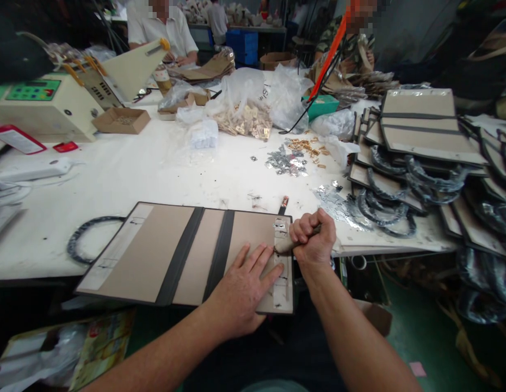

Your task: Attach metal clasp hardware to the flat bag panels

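Note:
A flat beige bag panel (pixel 155 247) with dark edges and two dark cross strips lies on the near edge of the table. My left hand (pixel 242 286) rests on it with the fingers spread, pressing beside the pale strip (pixel 281 288) at its right end. In my right hand (pixel 314 237) is an awl-like tool (pixel 286 245) with a brownish handle, gripped in a fist; its end points at that strip near my left fingertips. Its very tip is too small to make out. A metal clip (pixel 279 225) sits farther up the strip. A plastic-wrapped handle (pixel 79 239) loops out from the panel's left end.
Stacked bag panels (pixel 424 125) with wrapped handles stand at the right. Silver metal plates (pixel 288 161) and gold pieces (pixel 308 146) lie mid-table, before plastic bags of fittings (pixel 245 120). A cream machine (pixel 44 106) and cardboard tray (pixel 121 121) are at left. Two people sit opposite.

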The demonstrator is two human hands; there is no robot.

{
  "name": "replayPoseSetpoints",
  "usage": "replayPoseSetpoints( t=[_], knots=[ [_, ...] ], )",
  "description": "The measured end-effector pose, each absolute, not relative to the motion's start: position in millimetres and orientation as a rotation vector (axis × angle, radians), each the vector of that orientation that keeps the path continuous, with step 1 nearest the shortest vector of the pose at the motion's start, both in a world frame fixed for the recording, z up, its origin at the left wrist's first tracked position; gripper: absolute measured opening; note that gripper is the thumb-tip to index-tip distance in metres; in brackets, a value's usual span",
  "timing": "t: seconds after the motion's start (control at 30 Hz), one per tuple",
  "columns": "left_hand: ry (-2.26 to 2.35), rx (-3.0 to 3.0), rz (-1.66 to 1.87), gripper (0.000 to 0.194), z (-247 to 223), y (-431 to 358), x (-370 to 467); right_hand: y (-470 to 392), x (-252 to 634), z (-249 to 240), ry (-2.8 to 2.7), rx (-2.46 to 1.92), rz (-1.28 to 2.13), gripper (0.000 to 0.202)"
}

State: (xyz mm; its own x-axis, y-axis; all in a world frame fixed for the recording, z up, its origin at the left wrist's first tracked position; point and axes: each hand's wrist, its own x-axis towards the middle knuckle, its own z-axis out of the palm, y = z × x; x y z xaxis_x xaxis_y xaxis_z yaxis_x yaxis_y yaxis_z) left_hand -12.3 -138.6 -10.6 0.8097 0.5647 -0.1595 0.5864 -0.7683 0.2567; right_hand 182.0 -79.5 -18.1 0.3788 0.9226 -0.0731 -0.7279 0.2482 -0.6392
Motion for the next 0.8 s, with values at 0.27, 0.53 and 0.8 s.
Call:
replayPoseSetpoints(
  t=[0.27, 0.53, 0.8],
  knots=[
    [0.881, 2.699, -0.088, 0.097, -12, -139, -12, -78, 180, -20, -0.351, -0.645, 1.167, 0.039],
    [0.895, 2.709, -0.085, 0.095, -11, -139, -12, -83, 189, 5, -0.417, -0.672, 1.120, 0.040],
    [0.897, 2.732, -0.052, 0.098, -12, -141, -14, -105, 180, 20, -0.603, -0.694, 1.085, 0.042]
  ],
)
